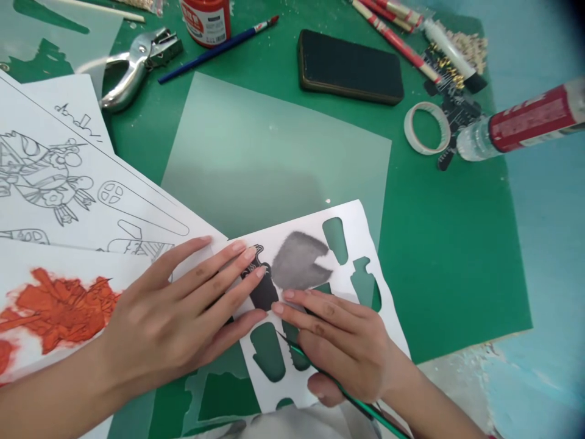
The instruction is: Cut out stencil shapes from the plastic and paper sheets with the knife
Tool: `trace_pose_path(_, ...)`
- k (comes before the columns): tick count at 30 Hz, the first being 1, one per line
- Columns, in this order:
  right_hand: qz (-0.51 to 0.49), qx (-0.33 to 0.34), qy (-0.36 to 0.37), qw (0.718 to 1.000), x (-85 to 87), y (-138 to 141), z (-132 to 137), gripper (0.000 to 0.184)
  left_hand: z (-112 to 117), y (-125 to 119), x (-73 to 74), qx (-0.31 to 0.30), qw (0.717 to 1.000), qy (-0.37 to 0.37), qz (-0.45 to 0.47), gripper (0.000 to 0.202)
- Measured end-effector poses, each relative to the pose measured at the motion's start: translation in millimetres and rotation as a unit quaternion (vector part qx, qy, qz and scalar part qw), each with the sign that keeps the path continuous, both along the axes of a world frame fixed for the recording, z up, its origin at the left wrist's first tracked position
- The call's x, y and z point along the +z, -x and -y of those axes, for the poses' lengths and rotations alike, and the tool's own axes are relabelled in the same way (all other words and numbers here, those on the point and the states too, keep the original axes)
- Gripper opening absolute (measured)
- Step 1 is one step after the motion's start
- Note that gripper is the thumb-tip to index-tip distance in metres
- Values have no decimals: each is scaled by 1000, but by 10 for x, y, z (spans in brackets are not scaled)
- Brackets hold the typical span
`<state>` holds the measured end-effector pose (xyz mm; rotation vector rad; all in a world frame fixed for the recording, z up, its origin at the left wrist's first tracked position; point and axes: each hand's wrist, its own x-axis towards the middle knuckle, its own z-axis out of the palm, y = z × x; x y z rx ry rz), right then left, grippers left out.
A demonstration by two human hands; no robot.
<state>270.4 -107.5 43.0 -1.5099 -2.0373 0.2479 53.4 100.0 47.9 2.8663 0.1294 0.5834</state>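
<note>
Rightward past edge of cutout sheet (359,235), open green mat (457,262).

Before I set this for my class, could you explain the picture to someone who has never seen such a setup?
There is no machine here: a person works with bare hands, seen by one camera worn on the head, looking forward and down. The left hand is spread, touching a black shape on a white sheet with other shapes cut out. The right hand holds a thin green tool beside a grey patch. I can't tell exactly what the tool is.

On the green board beyond lie a phone, a hole punch, a paintbrush, a red jar and a roll of tape. Line drawings lie at the left.
</note>
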Motion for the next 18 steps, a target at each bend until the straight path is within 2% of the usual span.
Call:
trace_pose_path(5, -16, -8, -10, 1000, -9, 5, -7, 63, 24, 36, 18, -1, 1000, -13, -6, 31)
trace_pose_path(9, -98, -18, 38, 994, 122, -52, -20, 54, 23, 64, 9, -9, 999, -27, -21, 38)
trace_pose_path(13, -150, -122, 51, 980, 311, -56, -115, 33, 19, 104, -32, -26, 998, -47, -17, 48)
trace_pose_path(15, -146, -164, 64, 973, 345, -26, -192, 32, 28, 118, -54, -20, 999, -40, -14, 50)
trace_pose_path(18, -138, -163, 73, 974, 298, -20, -335, 35, 45, 131, -80, -14, 999, -27, -23, 49)
